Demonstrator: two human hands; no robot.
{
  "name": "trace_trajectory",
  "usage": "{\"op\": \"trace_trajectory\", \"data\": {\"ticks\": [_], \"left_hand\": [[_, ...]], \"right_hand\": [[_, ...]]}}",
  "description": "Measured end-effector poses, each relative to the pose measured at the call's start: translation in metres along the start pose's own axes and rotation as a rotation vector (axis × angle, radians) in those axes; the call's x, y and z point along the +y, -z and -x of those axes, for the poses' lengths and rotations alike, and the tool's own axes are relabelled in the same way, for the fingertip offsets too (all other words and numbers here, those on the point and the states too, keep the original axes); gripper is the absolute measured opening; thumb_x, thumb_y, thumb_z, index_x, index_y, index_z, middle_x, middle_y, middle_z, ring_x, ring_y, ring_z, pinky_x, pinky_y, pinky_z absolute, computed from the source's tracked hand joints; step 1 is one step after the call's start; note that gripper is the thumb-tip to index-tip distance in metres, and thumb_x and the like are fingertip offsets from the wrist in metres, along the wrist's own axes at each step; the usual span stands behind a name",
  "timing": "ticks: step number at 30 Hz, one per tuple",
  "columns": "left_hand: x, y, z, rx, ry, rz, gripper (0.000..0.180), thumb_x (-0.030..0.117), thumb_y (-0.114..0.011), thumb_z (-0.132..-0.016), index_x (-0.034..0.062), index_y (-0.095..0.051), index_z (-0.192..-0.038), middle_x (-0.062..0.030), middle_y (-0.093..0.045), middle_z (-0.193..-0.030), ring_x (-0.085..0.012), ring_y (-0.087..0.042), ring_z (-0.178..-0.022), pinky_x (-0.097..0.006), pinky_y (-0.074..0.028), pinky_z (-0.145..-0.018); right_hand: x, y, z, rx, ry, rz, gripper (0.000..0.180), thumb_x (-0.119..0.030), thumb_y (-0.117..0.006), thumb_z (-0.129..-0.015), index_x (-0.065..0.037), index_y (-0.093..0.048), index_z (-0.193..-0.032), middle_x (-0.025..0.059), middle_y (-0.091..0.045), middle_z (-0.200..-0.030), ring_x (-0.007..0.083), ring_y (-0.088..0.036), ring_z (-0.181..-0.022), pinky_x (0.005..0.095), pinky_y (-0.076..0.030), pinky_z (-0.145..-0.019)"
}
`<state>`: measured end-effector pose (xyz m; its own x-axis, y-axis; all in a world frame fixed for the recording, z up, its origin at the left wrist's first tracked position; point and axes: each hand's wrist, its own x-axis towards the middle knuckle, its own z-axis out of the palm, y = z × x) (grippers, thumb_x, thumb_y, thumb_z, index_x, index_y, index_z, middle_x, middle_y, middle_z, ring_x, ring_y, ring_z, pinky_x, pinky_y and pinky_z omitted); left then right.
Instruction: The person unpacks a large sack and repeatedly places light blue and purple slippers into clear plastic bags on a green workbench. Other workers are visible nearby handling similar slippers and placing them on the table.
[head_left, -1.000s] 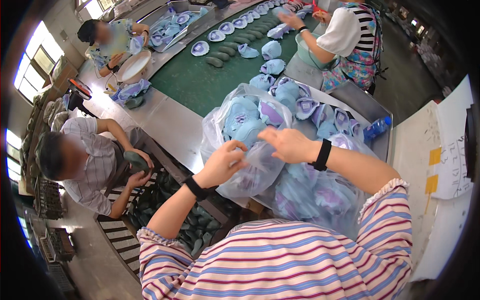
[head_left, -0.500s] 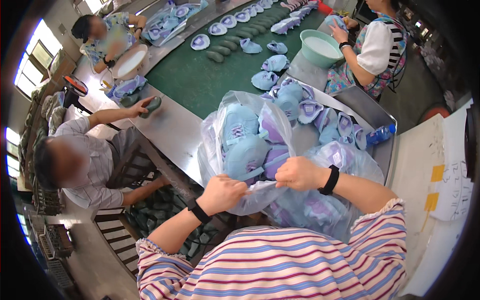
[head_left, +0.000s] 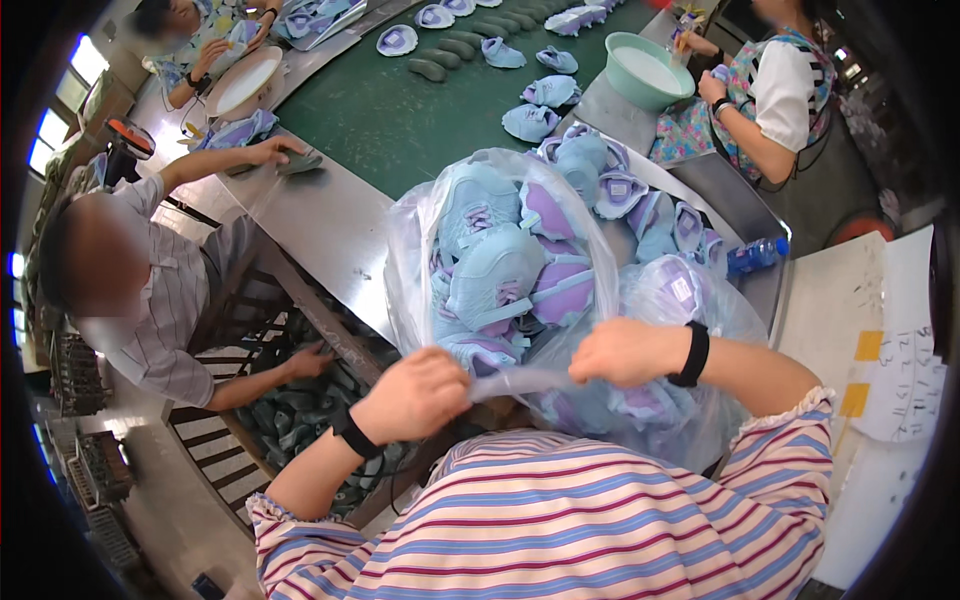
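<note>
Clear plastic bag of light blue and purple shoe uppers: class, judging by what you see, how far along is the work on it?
Done: the clear plastic bag is already packed full of light blue and purple shoe uppers. In hand: the left hand and right hand pull the bag's gathered mouth taut between them. Left: no knot or tie shows yet, and more loose uppers lie in the metal tray behind.

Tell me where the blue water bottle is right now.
In the head view, the blue water bottle lies on its side on the metal table, on the person's right, just beyond the clear bag of shoe uppers held by both hands.
</note>
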<state>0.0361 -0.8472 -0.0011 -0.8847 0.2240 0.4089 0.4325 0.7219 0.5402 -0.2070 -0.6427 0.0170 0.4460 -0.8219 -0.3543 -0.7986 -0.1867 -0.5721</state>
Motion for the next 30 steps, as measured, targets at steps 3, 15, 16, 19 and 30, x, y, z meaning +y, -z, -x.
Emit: {"op": "trace_trajectory", "data": {"ticks": [3,15,16,19,30], "left_hand": [[0.007,-0.016,0.04,-0.238,0.186,-0.171,0.017,0.015,-0.066,-0.073,0.0067,-0.051,-0.075,-0.0057,-0.054,-0.077,-0.0234,-0.055,-0.075,-0.034,-0.044,-0.073],[-0.02,-0.008,0.073,0.016,0.721,0.152,0.021,0.019,-0.059,-0.084,0.0036,-0.064,-0.097,-0.0139,-0.063,-0.085,-0.0276,-0.063,-0.07,-0.035,-0.05,-0.065],[-0.02,0.001,0.067,0.027,0.748,0.127,0.02,0.018,-0.058,-0.085,0.0033,-0.064,-0.096,-0.0137,-0.063,-0.086,-0.0271,-0.063,-0.069,-0.034,-0.05,-0.065],[-0.037,0.014,0.031,0.203,0.653,0.105,0.02,0.01,-0.058,-0.084,0.0025,-0.062,-0.102,-0.0147,-0.065,-0.096,-0.027,-0.064,-0.084,-0.033,-0.049,-0.074],[-0.179,-0.005,-0.058,0.008,0.69,0.086,0.069,0.044,-0.065,-0.079,-0.0064,-0.046,-0.123,-0.0237,-0.055,-0.119,-0.0339,-0.054,-0.109,-0.038,-0.046,-0.088]], "right_hand": [[-0.002,-0.023,0.008,-0.246,-0.125,0.055,0.031,-0.015,-0.054,-0.083,-0.009,-0.055,-0.114,0.0118,-0.059,-0.111,0.0318,-0.059,-0.097,0.0413,-0.048,-0.079],[-0.06,0.076,-0.018,-0.043,-0.041,-0.114,0.05,-0.025,-0.061,-0.083,-0.005,-0.048,-0.127,0.017,-0.057,-0.12,0.0329,-0.054,-0.109,0.0406,-0.044,-0.091],[-0.063,0.096,-0.016,0.04,-0.036,0.013,0.052,-0.026,-0.062,-0.082,-0.006,-0.048,-0.127,0.0174,-0.057,-0.118,0.0326,-0.055,-0.108,0.0403,-0.044,-0.09],[-0.044,0.135,-0.034,0.253,-0.311,0.225,0.047,-0.024,-0.065,-0.077,-0.009,-0.052,-0.119,0.0133,-0.065,-0.099,0.0323,-0.061,-0.093,0.0435,-0.049,-0.076],[-0.016,-0.001,-0.042,0.531,0.029,0.29,0.029,-0.008,-0.067,-0.066,-0.005,-0.052,-0.091,0.0083,-0.056,-0.082,0.0298,-0.059,-0.08,0.04,-0.047,-0.062]]}}
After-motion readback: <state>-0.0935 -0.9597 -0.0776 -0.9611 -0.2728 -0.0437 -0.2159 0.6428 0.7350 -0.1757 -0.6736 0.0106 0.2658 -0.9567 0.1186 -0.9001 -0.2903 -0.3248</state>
